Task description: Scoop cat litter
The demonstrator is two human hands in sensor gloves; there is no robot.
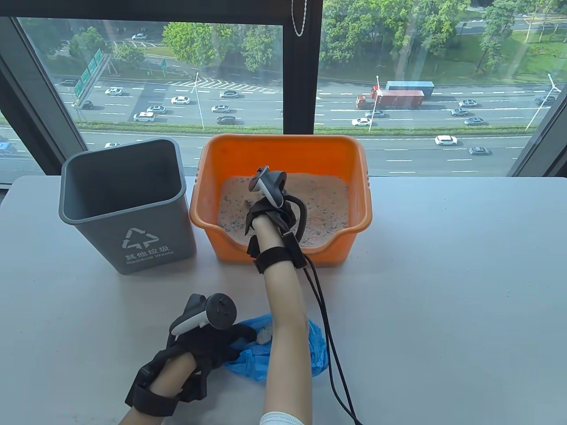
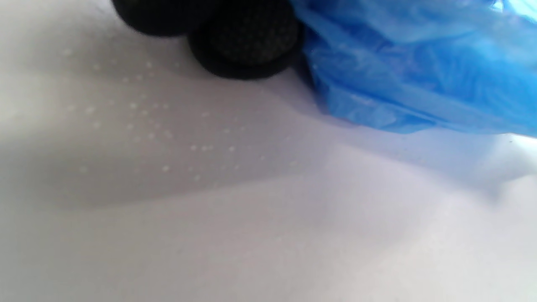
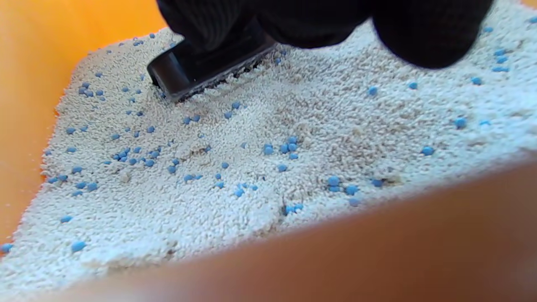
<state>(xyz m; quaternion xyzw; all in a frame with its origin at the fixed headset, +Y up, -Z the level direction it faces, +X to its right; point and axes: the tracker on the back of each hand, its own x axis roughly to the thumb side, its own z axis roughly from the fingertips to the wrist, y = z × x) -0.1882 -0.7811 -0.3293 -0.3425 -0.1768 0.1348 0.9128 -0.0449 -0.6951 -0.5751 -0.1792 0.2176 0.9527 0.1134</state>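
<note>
An orange litter box (image 1: 354, 152) holds pale cat litter (image 1: 325, 206) with blue beads; the litter also shows in the right wrist view (image 3: 260, 167). My right hand (image 1: 266, 212) reaches into the box and grips a black scoop (image 3: 197, 71), whose edge is pushed into the litter. My left hand (image 1: 208, 341) rests on the table near the front edge and holds the edge of a blue plastic bag (image 1: 252, 354); its fingertips (image 2: 247, 46) touch the bag (image 2: 419, 71) in the left wrist view.
A grey waste bin (image 1: 128, 208) stands open to the left of the litter box. A black cable (image 1: 328, 336) runs from my right wrist to the front edge. The white table (image 1: 443, 287) ends at a window behind the box.
</note>
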